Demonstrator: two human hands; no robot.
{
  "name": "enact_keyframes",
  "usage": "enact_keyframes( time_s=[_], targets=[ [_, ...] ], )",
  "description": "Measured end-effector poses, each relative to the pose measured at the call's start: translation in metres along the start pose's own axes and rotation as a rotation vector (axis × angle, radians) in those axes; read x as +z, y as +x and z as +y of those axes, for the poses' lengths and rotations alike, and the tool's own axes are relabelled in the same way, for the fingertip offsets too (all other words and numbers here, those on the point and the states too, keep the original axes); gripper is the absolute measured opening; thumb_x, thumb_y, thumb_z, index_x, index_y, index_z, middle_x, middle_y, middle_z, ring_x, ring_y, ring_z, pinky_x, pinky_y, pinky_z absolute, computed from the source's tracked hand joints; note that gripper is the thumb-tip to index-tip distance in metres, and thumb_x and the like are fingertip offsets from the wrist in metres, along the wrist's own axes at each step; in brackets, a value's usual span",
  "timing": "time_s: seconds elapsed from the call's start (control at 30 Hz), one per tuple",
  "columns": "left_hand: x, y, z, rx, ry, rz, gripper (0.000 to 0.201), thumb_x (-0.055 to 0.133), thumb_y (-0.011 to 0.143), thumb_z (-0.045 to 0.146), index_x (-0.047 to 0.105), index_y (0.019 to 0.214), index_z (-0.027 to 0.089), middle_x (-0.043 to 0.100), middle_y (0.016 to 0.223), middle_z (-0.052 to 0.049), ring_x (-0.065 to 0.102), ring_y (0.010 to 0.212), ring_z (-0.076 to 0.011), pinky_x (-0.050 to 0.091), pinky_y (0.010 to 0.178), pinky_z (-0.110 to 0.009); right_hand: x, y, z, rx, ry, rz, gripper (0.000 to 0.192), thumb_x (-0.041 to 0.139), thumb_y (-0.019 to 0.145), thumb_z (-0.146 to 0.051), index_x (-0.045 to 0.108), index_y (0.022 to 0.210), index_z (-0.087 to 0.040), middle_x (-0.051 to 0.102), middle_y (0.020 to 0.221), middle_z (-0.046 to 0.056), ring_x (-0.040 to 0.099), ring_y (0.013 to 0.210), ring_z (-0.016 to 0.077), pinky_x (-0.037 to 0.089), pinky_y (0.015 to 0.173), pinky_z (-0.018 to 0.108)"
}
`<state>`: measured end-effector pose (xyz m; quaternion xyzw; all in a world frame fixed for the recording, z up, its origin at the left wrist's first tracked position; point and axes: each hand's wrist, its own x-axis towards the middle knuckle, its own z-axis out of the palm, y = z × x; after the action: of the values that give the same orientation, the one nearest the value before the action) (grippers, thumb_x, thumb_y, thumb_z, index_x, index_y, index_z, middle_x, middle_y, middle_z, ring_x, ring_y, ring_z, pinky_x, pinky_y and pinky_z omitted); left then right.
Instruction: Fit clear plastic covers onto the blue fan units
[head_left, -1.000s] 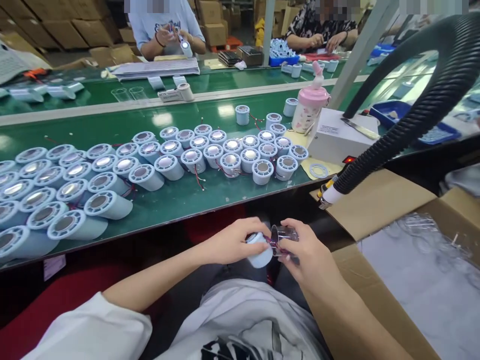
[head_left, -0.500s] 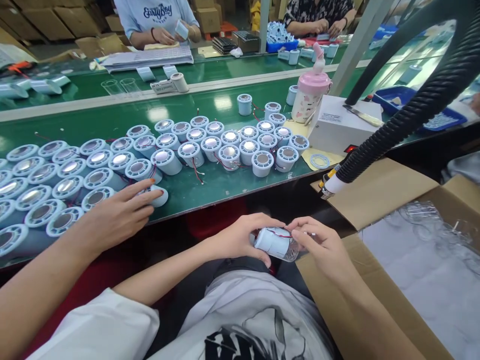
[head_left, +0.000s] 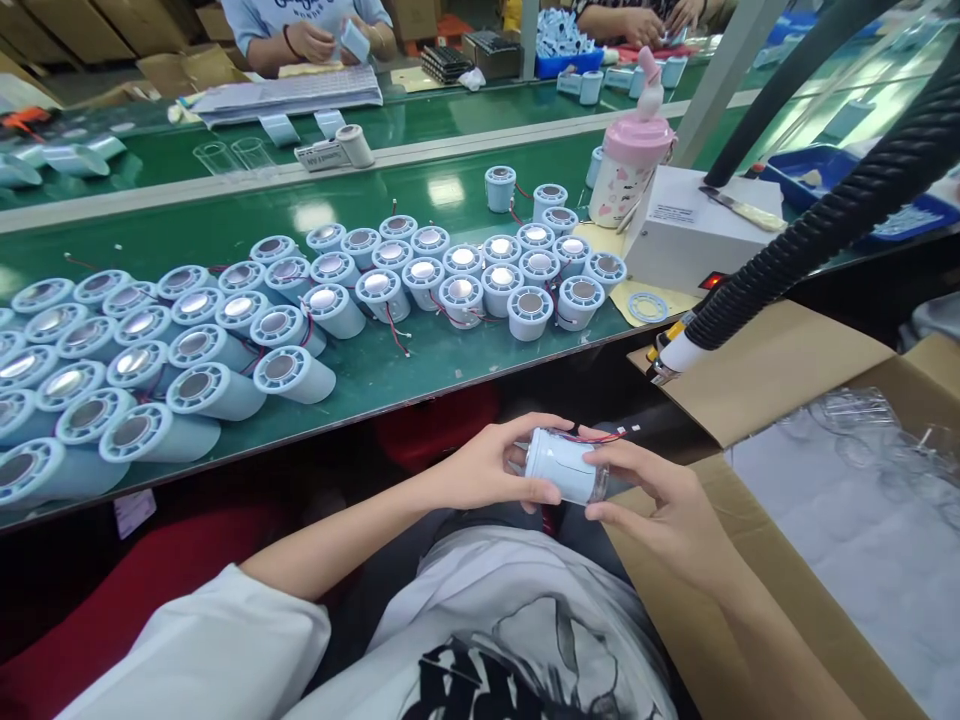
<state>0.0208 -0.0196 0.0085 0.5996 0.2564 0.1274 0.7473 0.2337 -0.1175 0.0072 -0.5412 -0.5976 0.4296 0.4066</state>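
Over my lap, my left hand [head_left: 487, 468] and my right hand [head_left: 660, 500] together hold a pale blue cylindrical part [head_left: 559, 466] lying on its side. A clear plastic cup [head_left: 598, 483] is fitted on its right end, under my right fingers. Thin red wires [head_left: 592, 437] run along its top. On the green belt [head_left: 420, 370] in front of me lie several like blue cylinders [head_left: 292, 375] with shiny round faces, in rows.
A cardboard box [head_left: 757, 390] with clear plastic cups [head_left: 847, 420] stands at my right. A black ribbed hose [head_left: 817, 240] hangs over it. A pink bottle [head_left: 628, 165] and a white box [head_left: 697, 235] stand on the belt. Other people's hands [head_left: 311, 40] work across it.
The clear cup has gone onto the end of the blue cylinder, which now lies sideways. Another person's hand that reached onto the belt at the left half a second ago is gone.
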Motion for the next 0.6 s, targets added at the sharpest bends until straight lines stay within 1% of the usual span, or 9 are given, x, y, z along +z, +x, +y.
enact_keyframes(
  time_s=[0.03, 0.13, 0.2, 0.27, 0.37, 0.43, 0.5, 0.6],
  targets=[
    [0.0, -0.001, 0.001, 0.012, 0.045, 0.003, 0.074, 0.08, 0.069, 0.033, 0.046, 0.135, 0.023, 0.055, 0.129, -0.014, 0.063, 0.093, -0.0215, 0.056, 0.07, -0.03, 0.0, -0.001, 0.0, 0.026, 0.031, -0.011, 0.031, 0.074, 0.078, -0.024, 0.065, 0.108, -0.027, 0.061, 0.129, 0.007, 0.054, 0.122, 0.0297, 0.05, 0.097, 0.043],
    [-0.001, -0.003, 0.007, 0.091, 0.187, 0.015, 0.076, 0.082, 0.066, 0.033, 0.05, 0.134, 0.023, 0.056, 0.129, -0.012, 0.062, 0.102, -0.0238, 0.054, 0.082, -0.032, -0.002, -0.003, 0.001, 0.117, 0.156, -0.037, 0.031, 0.074, 0.079, -0.028, 0.062, 0.108, -0.028, 0.062, 0.124, 0.005, 0.062, 0.11, 0.0262, 0.055, 0.089, 0.037],
    [-0.002, -0.004, 0.01, 0.139, 0.223, 0.001, 0.074, 0.081, 0.068, 0.032, 0.05, 0.136, 0.025, 0.055, 0.132, -0.012, 0.06, 0.109, -0.0264, 0.053, 0.088, -0.034, -0.003, -0.003, 0.0, 0.163, 0.228, -0.038, 0.031, 0.074, 0.079, -0.03, 0.062, 0.108, -0.027, 0.062, 0.118, 0.004, 0.064, 0.102, 0.0237, 0.056, 0.085, 0.035],
    [-0.002, -0.005, 0.011, 0.173, 0.246, -0.015, 0.073, 0.08, 0.07, 0.032, 0.05, 0.136, 0.025, 0.056, 0.133, -0.012, 0.058, 0.115, -0.0277, 0.051, 0.092, -0.036, -0.003, -0.002, -0.001, 0.185, 0.281, -0.048, 0.03, 0.073, 0.08, -0.03, 0.061, 0.107, -0.026, 0.063, 0.113, 0.004, 0.064, 0.098, 0.0214, 0.055, 0.085, 0.033],
    [-0.002, -0.006, 0.011, 0.211, 0.271, -0.031, 0.071, 0.08, 0.07, 0.031, 0.051, 0.135, 0.026, 0.056, 0.132, -0.013, 0.057, 0.118, -0.0272, 0.051, 0.094, -0.036, -0.003, -0.001, -0.004, 0.209, 0.358, -0.085, 0.029, 0.072, 0.082, -0.03, 0.06, 0.109, -0.027, 0.064, 0.111, 0.003, 0.063, 0.097, 0.0191, 0.054, 0.081, 0.029],
    [-0.002, -0.006, 0.011, 0.234, 0.286, -0.037, 0.07, 0.08, 0.071, 0.03, 0.052, 0.135, 0.025, 0.055, 0.132, -0.012, 0.056, 0.119, -0.0263, 0.051, 0.095, -0.035, -0.003, 0.0, -0.005, 0.227, 0.402, -0.101, 0.03, 0.071, 0.083, -0.032, 0.059, 0.11, -0.026, 0.064, 0.111, 0.005, 0.062, 0.099, 0.0199, 0.054, 0.079, 0.029],
    [-0.002, -0.006, 0.012, 0.25, 0.302, -0.042, 0.07, 0.079, 0.071, 0.029, 0.052, 0.135, 0.025, 0.055, 0.132, -0.012, 0.055, 0.12, -0.0259, 0.051, 0.094, -0.034, -0.003, 0.0, -0.005, 0.242, 0.424, -0.098, 0.031, 0.071, 0.083, -0.034, 0.058, 0.11, -0.025, 0.065, 0.109, 0.006, 0.061, 0.101, 0.0212, 0.054, 0.079, 0.029],
    [-0.003, -0.006, 0.012, 0.257, 0.343, -0.044, 0.07, 0.079, 0.071, 0.031, 0.052, 0.135, 0.025, 0.054, 0.133, -0.013, 0.053, 0.122, -0.0267, 0.051, 0.094, -0.034, -0.003, 0.001, -0.006, 0.276, 0.433, -0.08, 0.031, 0.07, 0.082, -0.037, 0.059, 0.108, -0.023, 0.066, 0.104, 0.006, 0.062, 0.097, 0.0207, 0.053, 0.078, 0.03]
  ],
)
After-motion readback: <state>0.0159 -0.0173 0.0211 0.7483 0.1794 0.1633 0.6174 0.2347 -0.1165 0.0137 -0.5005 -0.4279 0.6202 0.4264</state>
